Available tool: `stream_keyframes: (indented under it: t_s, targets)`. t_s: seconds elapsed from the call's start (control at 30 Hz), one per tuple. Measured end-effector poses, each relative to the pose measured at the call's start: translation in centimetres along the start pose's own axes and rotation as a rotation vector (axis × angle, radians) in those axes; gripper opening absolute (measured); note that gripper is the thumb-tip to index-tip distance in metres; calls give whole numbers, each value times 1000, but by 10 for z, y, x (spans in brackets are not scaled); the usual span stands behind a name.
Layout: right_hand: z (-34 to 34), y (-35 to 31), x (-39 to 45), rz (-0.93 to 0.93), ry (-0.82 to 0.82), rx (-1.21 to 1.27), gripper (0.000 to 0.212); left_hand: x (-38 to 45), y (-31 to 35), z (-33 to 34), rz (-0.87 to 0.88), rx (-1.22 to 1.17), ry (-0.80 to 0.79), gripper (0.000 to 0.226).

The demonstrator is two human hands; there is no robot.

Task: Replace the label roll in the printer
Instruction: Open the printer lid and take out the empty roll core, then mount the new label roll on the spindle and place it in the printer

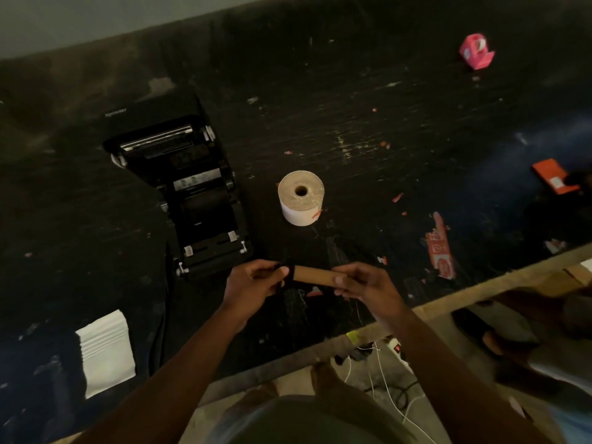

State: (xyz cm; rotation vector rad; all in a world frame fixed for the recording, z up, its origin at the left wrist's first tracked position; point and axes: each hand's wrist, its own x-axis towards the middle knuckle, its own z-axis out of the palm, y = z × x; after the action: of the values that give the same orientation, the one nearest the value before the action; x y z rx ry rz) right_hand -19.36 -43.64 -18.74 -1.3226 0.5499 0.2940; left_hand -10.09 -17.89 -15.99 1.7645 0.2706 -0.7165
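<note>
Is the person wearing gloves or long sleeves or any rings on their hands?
No. The left hand and right hand are bare, with no gloves, and both forearms are uncovered as far as the picture shows. I see no watch or bracelet. The light is too dim to rule out a thin ring.

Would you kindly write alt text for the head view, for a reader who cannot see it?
Two hands hold an empty brown cardboard core level above a dark table, the left hand at its black end piece and the right hand at the other end. Beyond them a full label roll stands on end, apart from the open black printer to its left.
</note>
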Motion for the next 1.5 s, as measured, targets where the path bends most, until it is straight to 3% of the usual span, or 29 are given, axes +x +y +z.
stream_keyframes:
  t_s: [0.2,0.33,0.53,0.63,0.7,0.77,0.9,1.0,1.13,1.3,1.43,1.5]
  targets:
    - [-67,17,-20,80,271,128,24,24,21,-7,158,426,69,12]
    - [-86,27,-28,113,358,141,16,37,31,17,283,753,-14,14]
    - [-77,33,-36,83,385,167,22,51,46,45,200,1037,-31,36]
    - [-76,37,-40,80,386,198,29,44,54,52,377,1185,91,46]
    - [-75,40,-41,73,396,221,28,42,65,55,567,1136,237,52]
    - [-74,42,-41,66,404,230,28,50,83,58,638,1101,333,62]
    - [-72,44,-42,66,422,227,19,80,114,69,476,1230,300,78]
    - [-71,45,-44,54,427,212,19,95,118,79,378,1297,256,77]
    - [-65,44,-42,7,470,137,19,109,115,80,348,1214,250,68]
    - [-45,38,-21,-112,466,-162,29,126,115,53,289,934,222,61]
    - [-21,34,5,-236,490,-443,29,106,110,27,89,374,154,69]
    - [-10,33,10,-282,519,-643,29,88,101,19,46,192,134,53]
